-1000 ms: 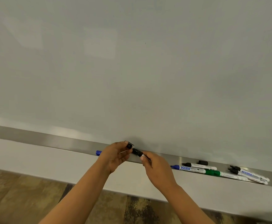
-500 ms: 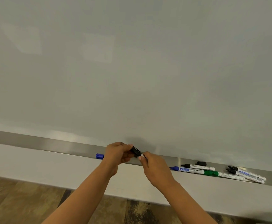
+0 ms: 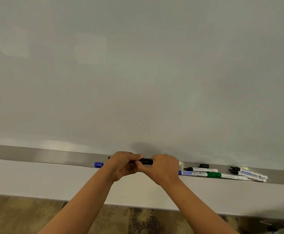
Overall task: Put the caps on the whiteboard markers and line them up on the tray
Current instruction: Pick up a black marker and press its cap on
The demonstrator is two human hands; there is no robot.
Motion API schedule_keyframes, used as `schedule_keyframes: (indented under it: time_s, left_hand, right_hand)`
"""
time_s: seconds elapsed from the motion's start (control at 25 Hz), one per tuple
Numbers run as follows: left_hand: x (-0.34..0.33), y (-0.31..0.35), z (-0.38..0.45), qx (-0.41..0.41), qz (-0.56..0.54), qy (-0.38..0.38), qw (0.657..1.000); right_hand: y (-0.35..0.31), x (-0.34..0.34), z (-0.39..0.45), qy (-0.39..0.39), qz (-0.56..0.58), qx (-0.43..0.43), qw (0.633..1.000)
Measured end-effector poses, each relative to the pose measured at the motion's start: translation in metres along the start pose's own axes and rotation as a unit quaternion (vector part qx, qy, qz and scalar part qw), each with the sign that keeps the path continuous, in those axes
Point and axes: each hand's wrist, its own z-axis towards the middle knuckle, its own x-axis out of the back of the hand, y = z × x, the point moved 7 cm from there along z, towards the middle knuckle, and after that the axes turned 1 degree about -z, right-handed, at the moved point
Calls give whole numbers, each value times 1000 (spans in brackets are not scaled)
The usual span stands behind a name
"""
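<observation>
Tray [image 3: 36, 155]: brushed metal, satin sheen with soft glare patches. Whiteboard [image 3: 137, 73]: smooth, semi-gloss, faint window reflections. Black cap [image 3: 146, 161] between the hands: glossy plastic. Loose blue cap [image 3: 98, 164]: same plastic, shiny. Marker barrels [image 3: 205, 170]: white plastic with printed labels (print too small to read fully). Floor [image 3: 19, 217]: wood-look, mottled, matt.

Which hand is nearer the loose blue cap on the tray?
Left. The left hand sits just right of the blue cap, gripping the black marker. The right hand is farther right, beyond the left hand, holding the marker's other end.
</observation>
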Motion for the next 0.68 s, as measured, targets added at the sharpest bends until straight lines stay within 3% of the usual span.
schedule_keyframes:
  time_s: [0.24, 0.36, 0.52, 0.68]
  left_hand:
    - [-9, -2, 6, 20, 20, -27, 999]
    - [11, 8, 10, -33, 114, 73, 990]
    - [57, 17, 17, -114, 233, 225, 939]
    - [57, 11, 27, -163, 372, 240, 882]
  right_hand:
    - [13, -7, 8, -10, 4, 26, 1000]
    - [25, -17, 10, -28, 5, -3, 1000]
    - [36, -37, 6, -73, 1, 40, 997]
    - [26, -61, -1, -154, -22, 112, 982]
